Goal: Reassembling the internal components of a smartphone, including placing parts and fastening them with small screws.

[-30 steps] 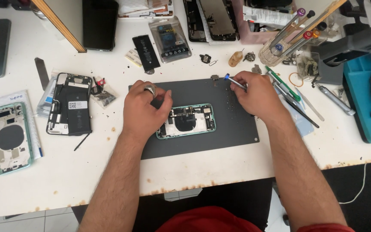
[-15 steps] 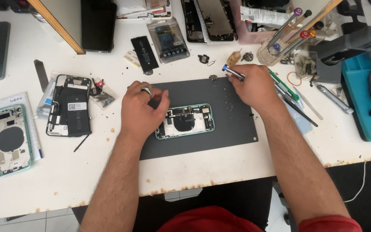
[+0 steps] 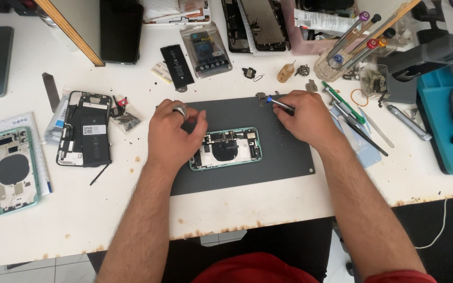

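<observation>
While the left hand rests with curled fingers on the left end of the opened green phone, pinching at its edge, the right hand grips a small screwdriver with a blue tip near the top edge of the dark mat. The phone lies flat in the middle of that mat, its insides facing up, and the mat lies on the white counter. Compared with half a second ago, the right hand has drawn a little lower and closer to the phone, though it does not touch it; the screwdriver points left and up, away from the phone. The left hand has stayed where it was, and the phone has not moved. To the left on the counter lie a black phone screen assembly and a second green phone shell. A battery lies beyond the mat, and loose tools sit just right of the right hand.
</observation>
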